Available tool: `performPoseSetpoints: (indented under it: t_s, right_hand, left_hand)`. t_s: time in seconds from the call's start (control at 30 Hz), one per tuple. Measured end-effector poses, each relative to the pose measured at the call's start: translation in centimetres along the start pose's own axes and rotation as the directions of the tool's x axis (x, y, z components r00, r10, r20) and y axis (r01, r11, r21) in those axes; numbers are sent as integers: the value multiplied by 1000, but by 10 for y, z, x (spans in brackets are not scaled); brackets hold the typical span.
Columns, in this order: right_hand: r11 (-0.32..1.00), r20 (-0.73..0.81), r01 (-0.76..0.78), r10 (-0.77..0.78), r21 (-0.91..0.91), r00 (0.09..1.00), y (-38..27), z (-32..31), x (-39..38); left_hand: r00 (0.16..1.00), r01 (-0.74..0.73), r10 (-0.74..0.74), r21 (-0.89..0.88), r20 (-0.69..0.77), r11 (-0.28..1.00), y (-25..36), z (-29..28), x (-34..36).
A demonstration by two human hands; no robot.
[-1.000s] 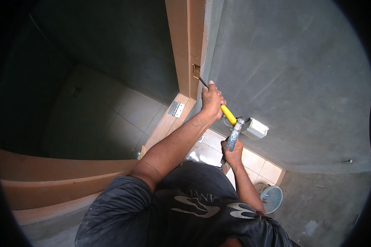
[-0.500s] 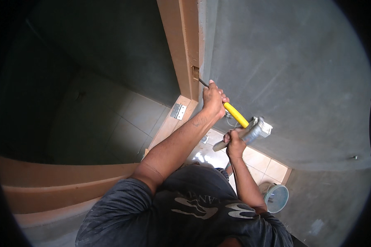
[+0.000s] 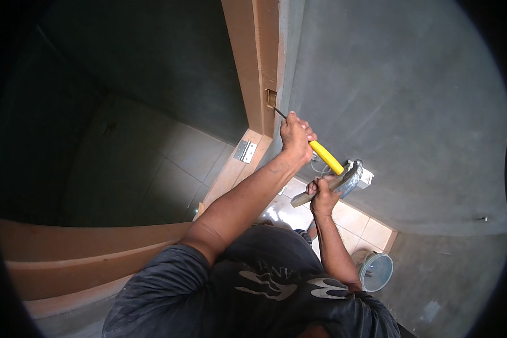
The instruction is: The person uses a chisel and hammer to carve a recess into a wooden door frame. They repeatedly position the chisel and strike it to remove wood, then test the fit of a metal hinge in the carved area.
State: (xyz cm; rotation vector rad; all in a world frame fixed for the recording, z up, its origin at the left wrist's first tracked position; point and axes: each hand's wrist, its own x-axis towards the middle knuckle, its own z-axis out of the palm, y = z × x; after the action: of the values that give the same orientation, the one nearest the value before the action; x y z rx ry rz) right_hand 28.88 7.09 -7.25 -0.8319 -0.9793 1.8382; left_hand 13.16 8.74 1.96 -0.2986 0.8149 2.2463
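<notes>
My left hand (image 3: 296,138) is wrapped round a chisel with a yellow handle (image 3: 326,157). Its dark blade points up and left, the tip at the lower edge of a small rectangular recess (image 3: 271,98) cut in the wooden door frame (image 3: 255,67). Lower and to the right, my right hand (image 3: 324,197) grips the wooden handle of a hammer (image 3: 351,179). The metal hammer head is beside the butt of the yellow handle; whether they touch, I cannot tell.
A metal hinge (image 3: 245,151) lies on the wood at the foot of the frame. Behind the hammer is a white box (image 3: 366,177) by the grey wall (image 3: 411,112). A bucket (image 3: 377,271) stands on the floor at lower right. A dark tiled room (image 3: 169,163) opens at left.
The hammer head, blurred before, now shows sharply near the chisel's butt. The whole view has shifted slightly, and both hands keep their grips.
</notes>
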Motion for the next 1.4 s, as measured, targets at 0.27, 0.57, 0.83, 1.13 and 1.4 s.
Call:
performPoseSetpoints:
  t_s: [0.27,0.57,0.83,1.13,1.4]
  right_hand:
    - [999,50,6,-9,47,999,-6,-1,2]
    - [1000,70,12,-11,-20,998,-21,-7,6]
    - [969,127,-10,43,-248,991,-26,-15,17]
    - [942,170,-78,140,-326,976,-24,-11,7]
    - [997,72,7,-2,-70,997,-20,-9,-5]
  left_hand:
    - [997,-18,19,11,-71,1000,-2,11,1]
    - [998,-24,23,-14,-50,1000,-3,11,2]
    - [997,-27,25,-32,-75,999,-4,14,8]
    - [995,-47,48,11,-82,999,5,7,16]
    - [998,-33,34,10,-55,999,0,8,2]
